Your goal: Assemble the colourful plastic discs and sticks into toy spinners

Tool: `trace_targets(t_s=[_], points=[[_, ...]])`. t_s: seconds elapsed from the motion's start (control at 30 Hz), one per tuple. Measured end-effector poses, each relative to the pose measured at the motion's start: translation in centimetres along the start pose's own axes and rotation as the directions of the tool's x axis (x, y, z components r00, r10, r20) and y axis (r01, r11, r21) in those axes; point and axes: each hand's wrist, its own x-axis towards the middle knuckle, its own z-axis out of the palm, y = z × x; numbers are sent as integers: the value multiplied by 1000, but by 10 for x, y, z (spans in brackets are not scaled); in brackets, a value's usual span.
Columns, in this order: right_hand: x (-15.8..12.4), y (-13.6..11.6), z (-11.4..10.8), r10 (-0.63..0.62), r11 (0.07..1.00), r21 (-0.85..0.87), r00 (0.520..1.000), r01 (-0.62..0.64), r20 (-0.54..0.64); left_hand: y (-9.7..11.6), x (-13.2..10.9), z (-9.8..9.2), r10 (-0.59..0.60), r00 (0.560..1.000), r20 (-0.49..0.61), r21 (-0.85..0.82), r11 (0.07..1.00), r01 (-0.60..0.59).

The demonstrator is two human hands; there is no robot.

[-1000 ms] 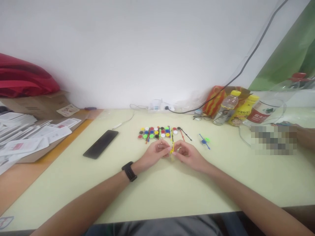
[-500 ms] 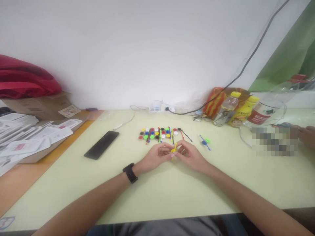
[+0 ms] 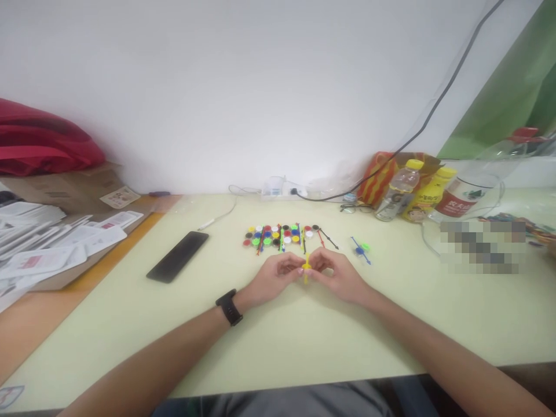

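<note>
Between my two hands is a small yellow plastic piece with a thin stem and a wider middle, standing roughly upright. My left hand pinches it from the left, and my right hand pinches it from the right. Just beyond the fingers lie rows of small coloured discs with thin coloured sticks among them. A red stick and a black stick lie at the right end of the rows. Further right, a blue stick with a blue disc rests by a green piece.
A black phone lies on the left of the table. Papers and a cardboard box are at the far left. Bottles, glasses and a power strip stand or lie along the back.
The yellow piece has turned from tilted to nearly upright between my fingers. Another person's hand at the right edge has gone out of view. The view has shifted slightly.
</note>
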Motion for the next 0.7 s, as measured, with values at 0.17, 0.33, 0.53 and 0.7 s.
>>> trace_targets(t_s=[0.17,0.33,0.53,0.7], points=[[1,5,-3,22,999,33,999,-23,30,0,0,-1,33,999,-4,56,998,-33],[1,6,-6,5,999,49,998,-8,59,1,-1,0,41,999,20,17,999,-41],[2,5,-6,44,993,108,996,-53,82,-2,-1,-1,56,998,15,40,998,-57],[1,3,-6,66,983,169,995,-78,76,-5,-2,-2,72,997,19,88,993,-73]])
